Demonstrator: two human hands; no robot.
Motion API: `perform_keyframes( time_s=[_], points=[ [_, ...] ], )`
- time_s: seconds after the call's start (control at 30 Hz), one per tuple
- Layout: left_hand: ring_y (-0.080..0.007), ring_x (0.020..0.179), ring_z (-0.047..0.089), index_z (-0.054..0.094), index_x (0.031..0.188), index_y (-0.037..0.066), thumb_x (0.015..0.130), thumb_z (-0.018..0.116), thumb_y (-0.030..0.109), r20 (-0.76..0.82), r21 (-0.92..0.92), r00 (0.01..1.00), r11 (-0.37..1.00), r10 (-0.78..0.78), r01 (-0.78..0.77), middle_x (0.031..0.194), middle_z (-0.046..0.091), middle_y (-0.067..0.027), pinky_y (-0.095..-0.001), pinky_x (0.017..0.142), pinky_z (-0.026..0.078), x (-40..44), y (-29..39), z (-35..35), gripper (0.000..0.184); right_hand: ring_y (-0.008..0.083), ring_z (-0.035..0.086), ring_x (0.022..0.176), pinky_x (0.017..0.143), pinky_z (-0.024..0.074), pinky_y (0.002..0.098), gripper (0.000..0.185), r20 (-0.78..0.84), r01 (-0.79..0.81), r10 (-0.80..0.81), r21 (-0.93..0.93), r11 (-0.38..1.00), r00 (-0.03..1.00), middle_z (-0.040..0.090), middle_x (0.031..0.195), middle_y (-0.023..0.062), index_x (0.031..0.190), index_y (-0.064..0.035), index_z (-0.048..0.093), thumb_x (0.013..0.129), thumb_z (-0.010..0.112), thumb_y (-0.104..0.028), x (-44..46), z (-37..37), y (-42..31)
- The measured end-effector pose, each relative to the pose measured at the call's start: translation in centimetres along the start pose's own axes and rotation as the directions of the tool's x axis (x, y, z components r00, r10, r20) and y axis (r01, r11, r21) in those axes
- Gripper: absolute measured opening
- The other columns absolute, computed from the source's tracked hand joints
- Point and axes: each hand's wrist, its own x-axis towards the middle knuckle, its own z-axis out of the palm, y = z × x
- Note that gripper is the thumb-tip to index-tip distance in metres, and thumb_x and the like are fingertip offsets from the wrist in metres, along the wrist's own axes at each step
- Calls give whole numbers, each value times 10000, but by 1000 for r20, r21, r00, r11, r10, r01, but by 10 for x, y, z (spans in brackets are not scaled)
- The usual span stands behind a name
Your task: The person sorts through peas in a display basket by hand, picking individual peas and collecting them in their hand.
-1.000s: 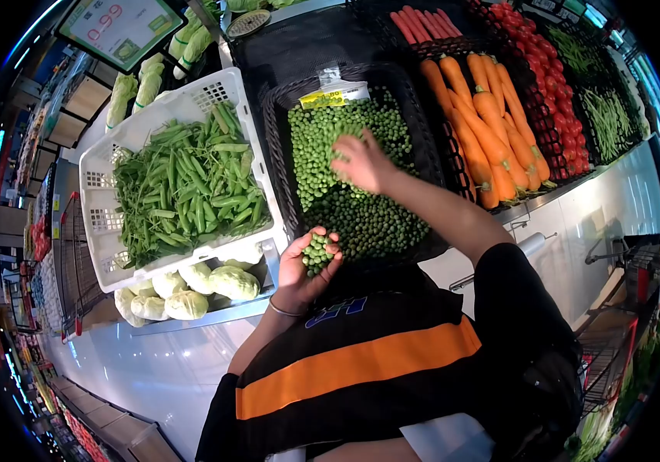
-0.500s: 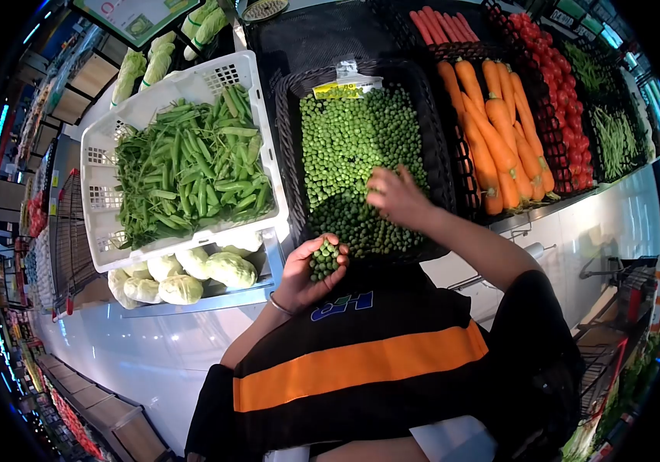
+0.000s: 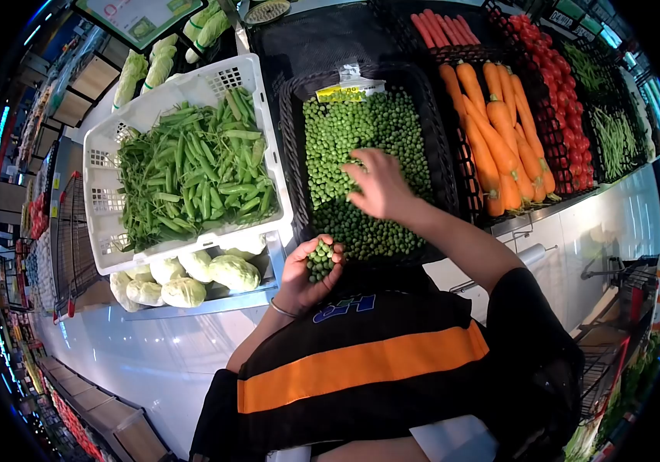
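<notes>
A heap of loose green peas (image 3: 337,138) fills a black woven basket (image 3: 293,154) in front of me. My left hand (image 3: 308,271), palm up at the basket's near left corner, is cupped round a handful of peas (image 3: 320,260). Over the middle of the heap is my right hand (image 3: 380,185), its fingers apart and slightly curled, pointing left. I see nothing held in it; whether its fingertips touch the peas I cannot tell. A yellow and white label (image 3: 351,90) lies at the heap's far edge.
Left of the basket stands a white crate (image 3: 280,185) of pea pods (image 3: 199,165), with pale cabbages (image 3: 183,291) below it. Carrots (image 3: 499,138) and red tomatoes (image 3: 557,92) lie to the right. A shopping cart (image 3: 74,239) stands at far left.
My right hand has moved a little left and up over the peas, and its fingers have spread. My left hand still holds its peas, almost in the same place.
</notes>
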Motion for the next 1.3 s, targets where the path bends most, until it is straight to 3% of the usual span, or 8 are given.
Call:
perform_keyframes(
  time_s=[0.2, 0.57, 0.77, 0.87, 0.97, 1.1, 1.17, 1.3],
  points=[
    [-221, 809, 592, 533, 948, 30, 892, 467, 200, -18, 15, 1000, 1000, 4, -4, 922, 571, -129, -329, 694, 563, 2, -1, 4, 191, 299, 274, 1295, 1016, 176, 637, 315, 112, 165, -163, -6, 986, 980, 430, 1273, 132, 1056, -107, 550, 748, 569, -172, 21, 49, -37],
    [-219, 785, 580, 538, 931, 33, 882, 479, 197, -48, -65, 996, 995, 76, -79, 911, 559, -131, -316, 658, 560, -10, 1, 0, 181, 334, 280, 1301, 1041, 190, 601, 307, 114, -159, 195, -269, 950, 974, 427, 1293, 157, 1134, -119, 551, 827, 552, -144, 44, 6, 48],
    [-216, 789, 575, 537, 936, 26, 884, 480, 194, -9, -87, 999, 996, 31, -31, 906, 559, -133, -305, 663, 556, -4, 1, -5, 185, 301, 451, 1143, 950, 383, 399, 342, -26, -80, 87, 194, 978, 996, 475, 1230, 156, 1173, -117, 537, 852, 542, -237, -35, -28, 39],
    [-215, 792, 577, 536, 939, 22, 888, 479, 196, 12, -41, 1000, 999, 2, -2, 911, 562, -133, -304, 672, 557, 2, 2, -3, 190, 247, 595, 920, 833, 457, 361, 307, 599, -458, 22, 587, 668, 800, 628, 952, 118, 1060, -71, 625, 878, 505, -287, -53, -36, -4],
    [-213, 801, 580, 536, 940, 19, 890, 478, 198, 5, -28, 999, 999, -41, 41, 916, 565, -131, -304, 684, 559, 7, 1, -1, 194, 269, 587, 890, 821, 455, 356, 260, 449, -85, -307, 666, 741, 839, 624, 937, 132, 1009, -58, 642, 872, 511, -236, -59, 21, -8],
    [-211, 814, 576, 537, 940, 18, 883, 486, 198, -13, -4, 998, 998, -64, 63, 919, 563, -126, -305, 690, 559, 5, 1, -2, 195, 298, 525, 1058, 938, 411, 386, 236, 127, 148, -236, 484, 862, 963, 513, 1217, 167, 1044, -71, 629, 839, 523, -120, -25, 34, 9],
    [-210, 812, 571, 538, 939, 18, 879, 489, 198, -14, 0, 998, 998, -55, 55, 920, 560, -125, -304, 682, 558, 2, 4, -2, 195, 303, 482, 1128, 946, 406, 395, 263, 54, -35, 1, 635, 772, 999, 500, 1238, 183, 1091, -88, 610, 848, 511, -110, -12, 33, 23],
    [-186, 794, 542, 528, 950, 38, 884, 484, 186, -10, -64, 1000, 998, -1, 1, 933, 501, -117, -328, 696, 552, -7, 8, -10, 167, 318, 456, 1151, 943, 406, 408, 393, -12, -260, 276, 302, 917, 961, 437, 1281, 204, 1222, -56, 490, 849, 535, -170, -12, -26, 41]
  ],
)
